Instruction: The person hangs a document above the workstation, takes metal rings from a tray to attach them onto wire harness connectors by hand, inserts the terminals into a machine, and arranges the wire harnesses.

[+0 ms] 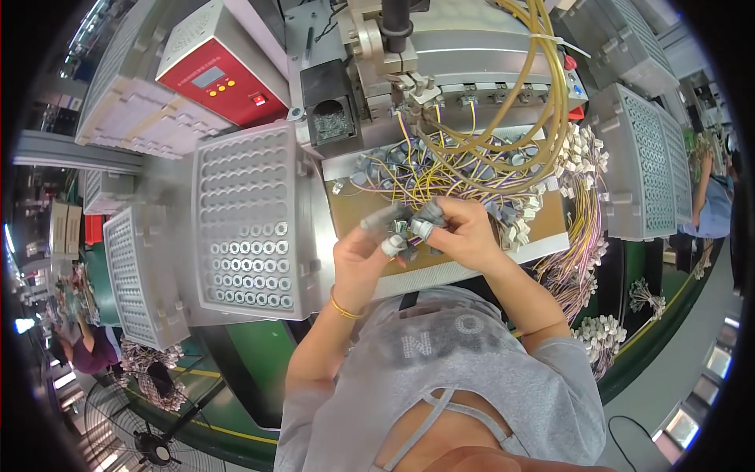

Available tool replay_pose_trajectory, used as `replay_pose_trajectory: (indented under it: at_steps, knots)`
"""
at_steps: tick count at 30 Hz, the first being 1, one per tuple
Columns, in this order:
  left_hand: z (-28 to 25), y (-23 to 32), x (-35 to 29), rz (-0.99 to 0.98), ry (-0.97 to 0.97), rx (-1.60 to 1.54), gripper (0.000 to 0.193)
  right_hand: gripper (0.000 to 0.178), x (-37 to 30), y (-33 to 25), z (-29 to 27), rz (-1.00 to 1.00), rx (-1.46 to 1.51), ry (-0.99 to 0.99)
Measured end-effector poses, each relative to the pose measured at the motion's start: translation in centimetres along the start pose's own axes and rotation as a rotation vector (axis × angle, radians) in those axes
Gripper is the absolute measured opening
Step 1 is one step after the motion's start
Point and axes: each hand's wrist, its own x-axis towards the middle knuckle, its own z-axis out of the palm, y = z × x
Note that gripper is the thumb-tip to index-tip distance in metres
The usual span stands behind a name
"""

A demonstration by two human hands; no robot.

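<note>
My left hand [368, 250] and my right hand [462, 230] come together over a brown work board [354, 219], with light covers on several fingertips. Between the fingertips is a small pale and greenish part [400, 226], too small to name. The left fingers are bent around it, partly smeared by motion. My right thumb and fingers are pinched close beside it; what they hold is hidden. Just beyond both hands lies a heap of yellow and purple wires [440, 169] with grey round pieces among them. White connectors [515, 228] lie to the right of my right hand.
On the left stands a clear tray [301, 228] with rows of small ring-shaped parts. Behind it are a red control box [224, 82] and a black bin [330, 90]. Yellow tubes [543, 102] hang from the machine [464, 47] ahead. Wire bundles [578, 244] hang at the right.
</note>
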Motion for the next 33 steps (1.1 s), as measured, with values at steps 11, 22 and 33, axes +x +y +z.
replay_pose_trajectory:
  at_steps: [11, 22, 33]
  knots:
    - [1.2, 0.0, 0.3, 0.244, -0.021, 0.302, 0.033, 0.012, -0.1, -0.8, -1.4, -0.332, -0.46, -0.042]
    - [2.2, 0.0, 3.1, -0.126, -0.177, -0.25, 0.029, 0.013, 0.4, -1.2, -2.4, 0.069, -0.054, -0.078]
    - [1.0, -7.3, 4.5, 0.138, -0.263, 0.534, 0.041, 0.008, 3.7, 1.1, -11.2, -0.132, 0.086, 0.792]
